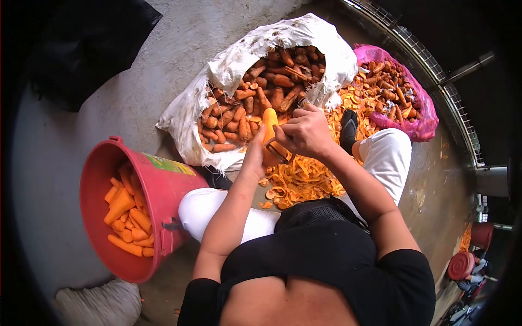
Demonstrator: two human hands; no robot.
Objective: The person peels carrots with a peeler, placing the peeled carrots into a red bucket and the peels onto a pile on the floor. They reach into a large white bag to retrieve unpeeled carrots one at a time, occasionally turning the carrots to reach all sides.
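My left hand (pixel 255 154) is closed around a peeled, bright orange carrot (pixel 269 119), which points away from me. In my right hand (pixel 308 130) is a peeler (pixel 276 149), its frame lying against the carrot's side. Both hands are above a heap of orange peelings (pixel 304 179) on the floor between my knees. Beyond them lies a white sack (pixel 234 65), torn open and full of unpeeled carrots (pixel 280 80). To my left a red bucket (pixel 163 185) holds several peeled carrots (pixel 122 206).
At the back right a pink mesh bag (pixel 427 111) holds more carrots and scraps. Black plastic (pixel 92 49) lies at the upper left, and a pale sack (pixel 100 304) at the lower left. A red tub (pixel 461 265) stands far right. A metal grating (pixel 418 62) edges the floor.
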